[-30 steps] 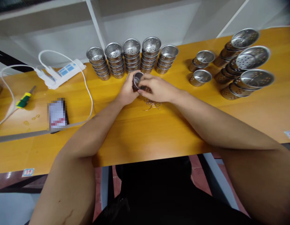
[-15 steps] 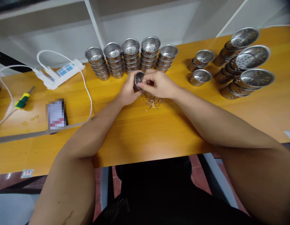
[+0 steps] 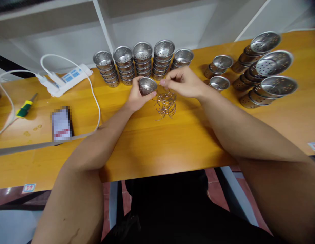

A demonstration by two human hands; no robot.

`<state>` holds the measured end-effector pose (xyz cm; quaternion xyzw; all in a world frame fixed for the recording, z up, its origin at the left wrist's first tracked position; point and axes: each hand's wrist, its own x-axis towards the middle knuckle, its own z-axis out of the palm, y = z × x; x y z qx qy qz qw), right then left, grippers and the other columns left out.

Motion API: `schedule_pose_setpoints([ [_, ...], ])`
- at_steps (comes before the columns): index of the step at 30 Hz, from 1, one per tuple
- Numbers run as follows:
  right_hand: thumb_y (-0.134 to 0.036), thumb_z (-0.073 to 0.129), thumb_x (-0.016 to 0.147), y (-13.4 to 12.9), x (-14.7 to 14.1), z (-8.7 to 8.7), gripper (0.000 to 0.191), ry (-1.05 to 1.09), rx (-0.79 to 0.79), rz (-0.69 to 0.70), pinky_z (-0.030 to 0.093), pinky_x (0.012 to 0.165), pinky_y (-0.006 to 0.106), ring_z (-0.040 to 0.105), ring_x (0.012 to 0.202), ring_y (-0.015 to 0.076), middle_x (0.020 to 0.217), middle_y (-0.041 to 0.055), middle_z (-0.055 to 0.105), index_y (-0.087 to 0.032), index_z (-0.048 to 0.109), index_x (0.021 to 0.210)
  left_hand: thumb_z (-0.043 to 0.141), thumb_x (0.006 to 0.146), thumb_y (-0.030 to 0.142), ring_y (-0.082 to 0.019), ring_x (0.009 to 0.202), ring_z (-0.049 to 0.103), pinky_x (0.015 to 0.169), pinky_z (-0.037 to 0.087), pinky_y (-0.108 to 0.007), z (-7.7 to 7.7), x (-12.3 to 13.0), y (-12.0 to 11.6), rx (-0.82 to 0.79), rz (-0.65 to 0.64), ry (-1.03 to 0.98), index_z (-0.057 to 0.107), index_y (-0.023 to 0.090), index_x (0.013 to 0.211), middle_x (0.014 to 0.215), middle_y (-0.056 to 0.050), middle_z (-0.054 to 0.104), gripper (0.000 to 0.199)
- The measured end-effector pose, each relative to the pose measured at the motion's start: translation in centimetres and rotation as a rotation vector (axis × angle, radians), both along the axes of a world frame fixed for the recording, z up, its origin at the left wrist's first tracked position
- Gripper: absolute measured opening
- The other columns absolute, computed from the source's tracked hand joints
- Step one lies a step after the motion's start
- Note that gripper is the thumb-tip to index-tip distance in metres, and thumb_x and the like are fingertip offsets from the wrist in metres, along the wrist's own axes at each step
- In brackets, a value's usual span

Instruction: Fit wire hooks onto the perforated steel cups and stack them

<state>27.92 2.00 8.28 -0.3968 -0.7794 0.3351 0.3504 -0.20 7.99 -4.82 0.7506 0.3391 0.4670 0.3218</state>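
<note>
My left hand (image 3: 137, 96) is wrapped around a small perforated metal cup (image 3: 148, 86), its open mouth tilted up toward me. Thumb and fingers grip the cup's sides. Just right of the cup, my right hand (image 3: 181, 82) is closed in a pinch, its fingertips apart from the rim. Something thin, perhaps wire, shows by those fingertips, but I cannot make out what they hold. Below them a loose pile of thin curved metal wires (image 3: 166, 105) lies on the wooden table (image 3: 157, 145).
Several stacks of perforated cups (image 3: 123, 64) line the back of the table. More stacked cups (image 3: 270, 89) stand at the right, with a single cup (image 3: 219, 83) nearer. On the left are a power strip (image 3: 68, 79) with white cables, a screwdriver (image 3: 25, 108) and a phone (image 3: 61, 124).
My right hand has drawn back from the cup, moving right. In my left hand, the cup has shifted slightly left, and its mouth is now uncovered. More of the wire pile shows.
</note>
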Motion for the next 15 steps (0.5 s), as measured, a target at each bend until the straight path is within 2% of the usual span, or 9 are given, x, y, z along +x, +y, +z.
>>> schedule_pose_setpoints([
  [4,-0.097,0.093,0.105,0.6,1.0,-1.4,0.074,-0.288,0.011,0.118,0.057,0.077,0.042,0.060,0.077,0.0225,0.079,0.0036,0.072,-0.026,0.075,0.093,0.106,0.103,0.083,-0.039,0.154,0.082,0.140,0.070,-0.066,1.0,0.4,-0.9,-0.035,0.014,0.022,0.052,0.035,0.178,0.159,-0.014,0.074,0.104],
  [7,-0.088,0.095,0.108,1.0,1.3,-2.5,0.064,-0.325,0.040,0.128,0.065,0.083,0.045,0.069,0.082,0.0257,0.090,0.0069,0.081,-0.026,0.079,0.104,0.100,0.107,0.084,-0.039,0.153,0.083,0.138,0.071,-0.066,1.3,0.9,-1.2,-0.016,-0.039,0.037,0.053,0.036,0.179,0.155,-0.013,0.075,0.098],
  [9,-0.085,0.099,0.107,1.1,1.4,-2.8,0.063,-0.292,0.084,0.078,0.070,0.091,0.048,0.076,0.093,0.0295,0.104,0.0103,0.086,-0.025,0.084,0.121,0.097,0.109,0.085,-0.039,0.152,0.084,0.136,0.073,-0.067,1.3,1.2,-1.2,-0.009,-0.055,0.042,0.054,0.034,0.179,0.153,-0.014,0.076,0.096],
  [11,-0.079,0.103,0.105,0.9,1.5,-2.7,0.074,-0.262,0.113,0.034,0.073,0.099,0.051,0.081,0.105,0.0330,0.128,0.0148,0.089,-0.024,0.083,0.149,0.096,0.110,0.087,-0.039,0.151,0.085,0.134,0.074,-0.067,1.4,1.4,-1.3,-0.004,-0.060,0.044,0.056,0.032,0.178,0.152,-0.014,0.079,0.096],
  [13,-0.074,0.105,0.103,0.6,1.2,-2.6,0.093,-0.241,0.106,0.041,0.075,0.105,0.053,0.083,0.116,0.0357,0.155,0.0194,0.085,-0.023,0.073,0.175,0.098,0.107,0.088,-0.038,0.150,0.087,0.133,0.075,-0.066,1.6,1.4,-1.5,-0.003,-0.069,0.036,0.059,0.031,0.176,0.152,-0.014,0.081,0.098],
  [15,-0.074,0.103,0.104,0.3,0.6,-2.6,0.101,-0.214,0.096,0.062,0.076,0.109,0.055,0.083,0.129,0.0394,0.173,0.0223,0.079,-0.024,0.068,0.184,0.102,0.104,0.088,-0.038,0.150,0.087,0.134,0.075,-0.064,1.8,1.4,-1.8,-0.007,-0.092,0.035,0.062,0.030,0.174,0.156,-0.014,0.082,0.099],
])
